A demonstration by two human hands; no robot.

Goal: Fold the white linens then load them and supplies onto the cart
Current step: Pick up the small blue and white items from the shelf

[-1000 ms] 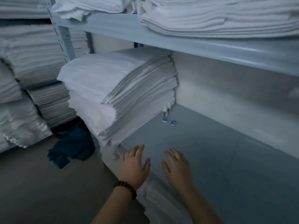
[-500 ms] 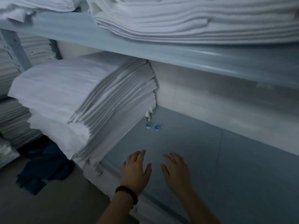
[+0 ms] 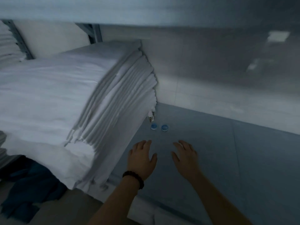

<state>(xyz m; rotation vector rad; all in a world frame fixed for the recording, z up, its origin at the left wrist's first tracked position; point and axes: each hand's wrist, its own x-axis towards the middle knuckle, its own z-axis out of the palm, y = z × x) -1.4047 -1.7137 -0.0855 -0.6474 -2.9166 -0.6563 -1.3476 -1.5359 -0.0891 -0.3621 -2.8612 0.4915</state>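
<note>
A tall stack of folded white linens (image 3: 68, 101) fills the left half of a grey-blue shelf (image 3: 227, 159) and overhangs its front edge. Two small blue caps (image 3: 159, 127) lie on the shelf by the stack's far corner, with a small bottle (image 3: 151, 116) standing just behind them. My left hand (image 3: 141, 158), with a dark bead bracelet on the wrist, hovers over the shelf beside the stack, fingers straight and spread, holding nothing. My right hand (image 3: 186, 157) is beside it, also flat and empty. Both hands are a short way in front of the caps.
The underside of an upper shelf (image 3: 146, 10) hangs low across the top. A pale back wall (image 3: 211, 70) closes the shelf. Dark blue cloth (image 3: 29, 189) lies on the floor at lower left. More white linen (image 3: 146, 213) shows below the shelf's front edge.
The view has moved in closer and lower under the upper shelf. Both hands have reached a little further in over the shelf toward the blue caps, still flat and empty.
</note>
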